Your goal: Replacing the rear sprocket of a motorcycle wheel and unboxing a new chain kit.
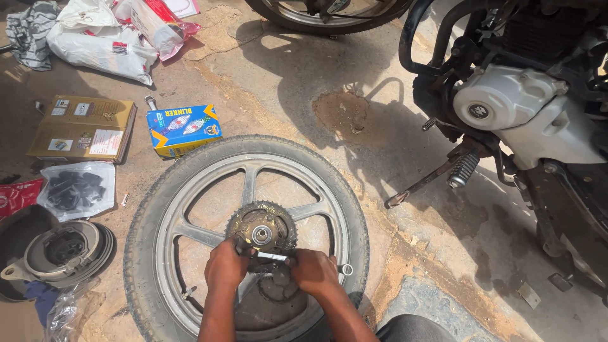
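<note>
A motorcycle wheel (pixel 166 209) lies flat on the concrete floor (pixel 285 82), with its tyre and grey spokes facing up. In the middle of the wheel sits a dirty sprocket (pixel 244 223) around the hub. Both hands work at the near edge of this sprocket. The left hand (pixel 227 265) has its grip closed on one end of a shiny spanner (pixel 273 256), and the right hand (pixel 314 271) has its grip closed on the same spanner; the ring end of the tool shows just beside the right hand, over the rim.

To the left of the wheel lie a brake drum plate (pixel 63 250), a clear bag with black parts (pixel 77 189), a brown cardboard box (pixel 82 128) and a blue and yellow box (pixel 183 128). To the right stands a motorcycle (pixel 513 107) with a silver engine cover, well apart from the hands.
</note>
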